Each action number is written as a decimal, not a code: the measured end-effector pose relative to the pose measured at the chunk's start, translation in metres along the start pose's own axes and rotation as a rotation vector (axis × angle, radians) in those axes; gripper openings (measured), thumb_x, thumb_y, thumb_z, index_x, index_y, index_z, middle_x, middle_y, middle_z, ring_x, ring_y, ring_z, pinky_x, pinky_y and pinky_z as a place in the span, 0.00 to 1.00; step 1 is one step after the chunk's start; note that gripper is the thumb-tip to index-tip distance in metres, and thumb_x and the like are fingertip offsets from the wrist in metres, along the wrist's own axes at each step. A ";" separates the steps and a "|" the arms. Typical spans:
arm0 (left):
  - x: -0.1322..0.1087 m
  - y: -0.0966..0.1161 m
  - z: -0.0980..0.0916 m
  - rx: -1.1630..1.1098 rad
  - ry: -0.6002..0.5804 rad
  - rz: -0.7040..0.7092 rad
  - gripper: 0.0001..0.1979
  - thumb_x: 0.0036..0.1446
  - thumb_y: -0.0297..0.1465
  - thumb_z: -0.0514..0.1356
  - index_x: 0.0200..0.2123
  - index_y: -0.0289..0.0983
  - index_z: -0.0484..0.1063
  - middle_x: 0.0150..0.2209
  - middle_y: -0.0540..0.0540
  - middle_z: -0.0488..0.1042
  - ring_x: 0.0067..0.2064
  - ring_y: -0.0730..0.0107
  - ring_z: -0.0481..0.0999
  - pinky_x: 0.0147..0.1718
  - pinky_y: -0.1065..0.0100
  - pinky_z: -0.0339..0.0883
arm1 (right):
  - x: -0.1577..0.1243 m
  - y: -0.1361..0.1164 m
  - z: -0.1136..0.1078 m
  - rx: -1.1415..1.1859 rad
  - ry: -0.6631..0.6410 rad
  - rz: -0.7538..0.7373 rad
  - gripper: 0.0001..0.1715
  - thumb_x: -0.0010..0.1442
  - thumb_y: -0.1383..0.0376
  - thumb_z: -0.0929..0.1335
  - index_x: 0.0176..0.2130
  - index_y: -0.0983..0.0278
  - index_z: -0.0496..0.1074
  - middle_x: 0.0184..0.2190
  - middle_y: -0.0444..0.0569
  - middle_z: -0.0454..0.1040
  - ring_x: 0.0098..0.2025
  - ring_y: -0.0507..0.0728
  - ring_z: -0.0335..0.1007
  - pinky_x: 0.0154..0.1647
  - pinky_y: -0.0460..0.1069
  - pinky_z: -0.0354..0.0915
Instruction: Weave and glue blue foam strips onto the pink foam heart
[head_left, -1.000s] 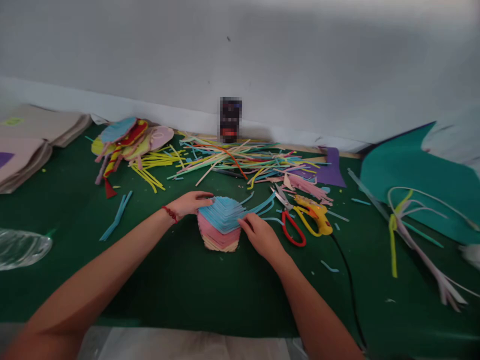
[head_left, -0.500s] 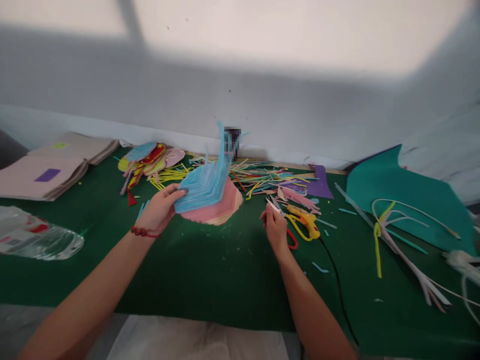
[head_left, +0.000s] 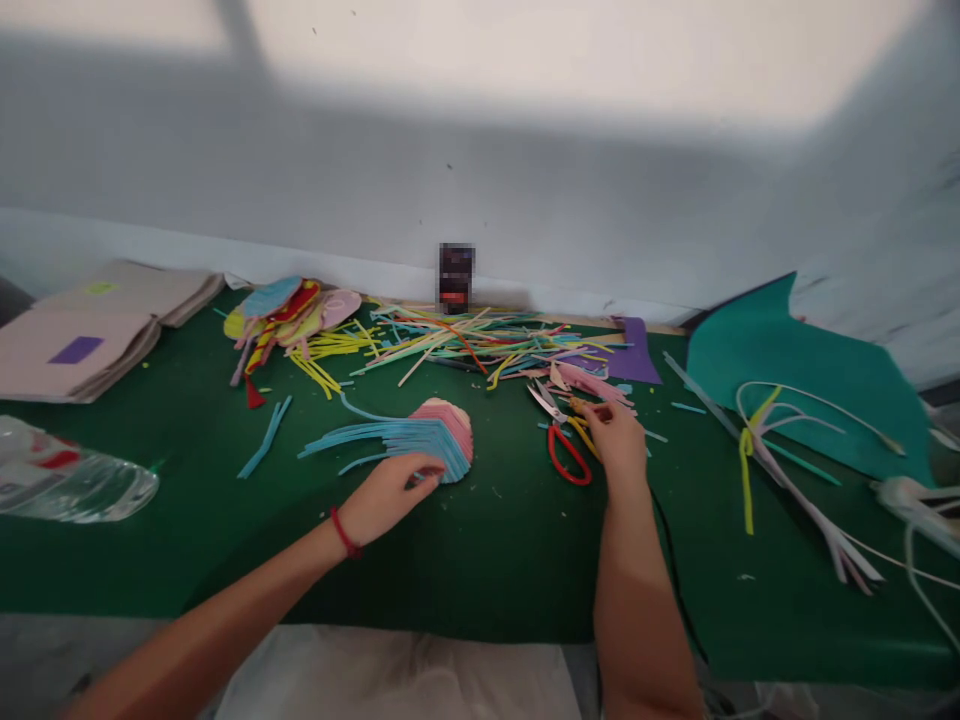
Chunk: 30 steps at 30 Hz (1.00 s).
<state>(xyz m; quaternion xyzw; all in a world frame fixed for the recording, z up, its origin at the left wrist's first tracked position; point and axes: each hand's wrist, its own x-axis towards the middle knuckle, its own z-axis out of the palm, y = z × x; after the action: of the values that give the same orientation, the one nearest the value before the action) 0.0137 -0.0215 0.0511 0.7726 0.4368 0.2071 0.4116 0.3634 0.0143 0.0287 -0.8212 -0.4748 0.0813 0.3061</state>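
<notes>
A piece made of pink and light blue pipe cleaners lies on the green table, its loose blue ends spread to the left. My left hand is at its near edge, thumb and fingers closed on the blue rim. My right hand is closed over a yellow glue gun, which it mostly hides. Just left of that hand lies a pair of scissors with its blades apart and a red handle loop showing. A black cord runs from beneath my right forearm toward the near edge.
Loose coloured pipe cleaners are heaped along the wall. Finished-looking colourful pieces sit at the back left, near pink folders. A clear bottle lies at left. Teal sheet and tied pipe cleaners are at right.
The pipe-cleaner piece has come down flat on the table and turned, its blue ends now leftward. My right hand has left the scissors on the table and moved right to the glue gun.
</notes>
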 end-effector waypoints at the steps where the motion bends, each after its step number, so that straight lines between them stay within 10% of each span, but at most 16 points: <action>1: 0.006 -0.002 -0.002 0.082 0.023 0.036 0.12 0.59 0.34 0.54 0.43 0.38 0.72 0.44 0.42 0.76 0.47 0.60 0.74 0.50 0.55 0.66 | 0.003 0.008 -0.004 -0.029 -0.010 0.041 0.17 0.53 0.53 0.65 0.30 0.64 0.72 0.30 0.53 0.75 0.31 0.58 0.68 0.33 0.51 0.60; 14: 0.072 -0.032 0.004 0.522 0.072 0.302 0.10 0.62 0.27 0.51 0.43 0.36 0.71 0.47 0.41 0.71 0.49 0.60 0.70 0.49 0.57 0.66 | 0.008 0.036 -0.027 -0.203 -0.063 0.231 0.21 0.53 0.53 0.66 0.39 0.67 0.73 0.39 0.59 0.75 0.41 0.63 0.71 0.37 0.52 0.63; 21: 0.069 -0.047 0.010 0.542 0.095 0.342 0.11 0.65 0.31 0.49 0.42 0.35 0.69 0.39 0.43 0.72 0.41 0.62 0.73 0.41 0.61 0.69 | 0.019 0.044 -0.009 -0.274 -0.209 0.360 0.26 0.53 0.47 0.66 0.33 0.68 0.74 0.30 0.61 0.76 0.35 0.65 0.72 0.34 0.54 0.62; 30: 0.073 -0.051 0.013 0.588 0.046 0.552 0.13 0.67 0.30 0.46 0.43 0.35 0.69 0.39 0.43 0.72 0.39 0.67 0.73 0.37 0.67 0.68 | 0.007 0.022 -0.010 -0.175 -0.101 0.291 0.30 0.61 0.49 0.57 0.50 0.70 0.63 0.37 0.60 0.75 0.36 0.62 0.73 0.34 0.53 0.65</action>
<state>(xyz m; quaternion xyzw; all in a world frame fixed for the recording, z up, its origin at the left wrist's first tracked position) 0.0360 0.0486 -0.0006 0.9408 0.2627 0.1931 0.0923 0.3868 0.0081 0.0251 -0.8995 -0.3711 0.1242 0.1944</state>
